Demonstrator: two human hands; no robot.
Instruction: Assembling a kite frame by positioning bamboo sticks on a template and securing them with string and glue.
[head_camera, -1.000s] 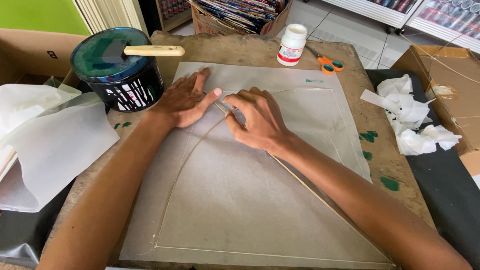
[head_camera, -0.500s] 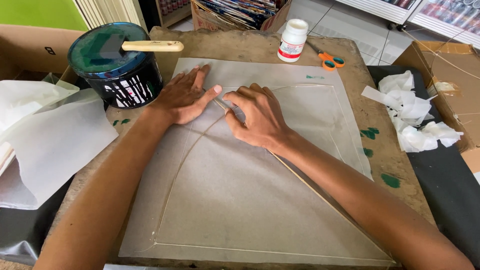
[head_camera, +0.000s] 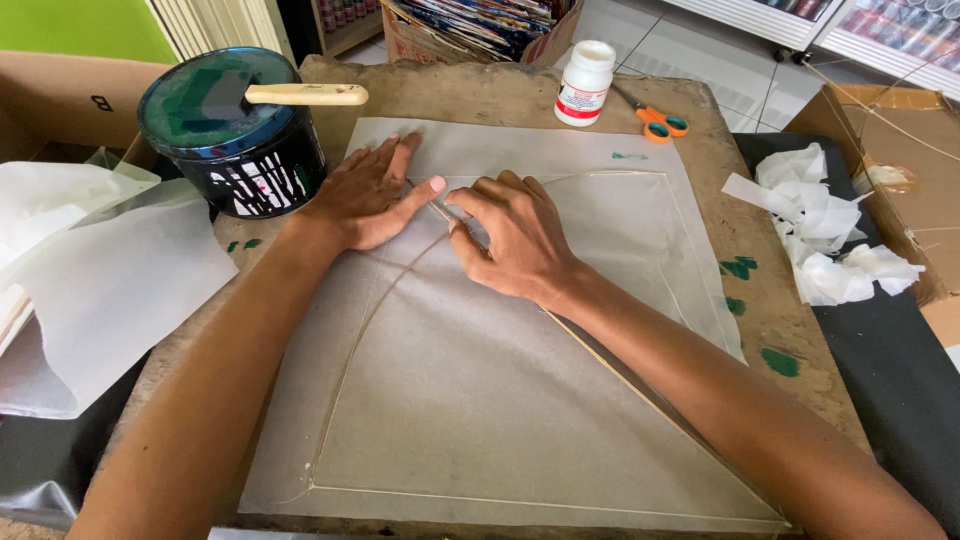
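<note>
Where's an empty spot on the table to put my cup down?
Bare table lies between the black paint can and the white bottle. The translucent sheet fills the middle; paper scraps crowd the right.

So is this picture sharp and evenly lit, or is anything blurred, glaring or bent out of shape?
Head view: soft, even daylight, with only faint shadows under the left hand and right hand; both are sharp, no motion blur; the translucent sheet shows a mild sheen, no hard glare; the wide lens bows the table edge and stretches the forearms.
</note>
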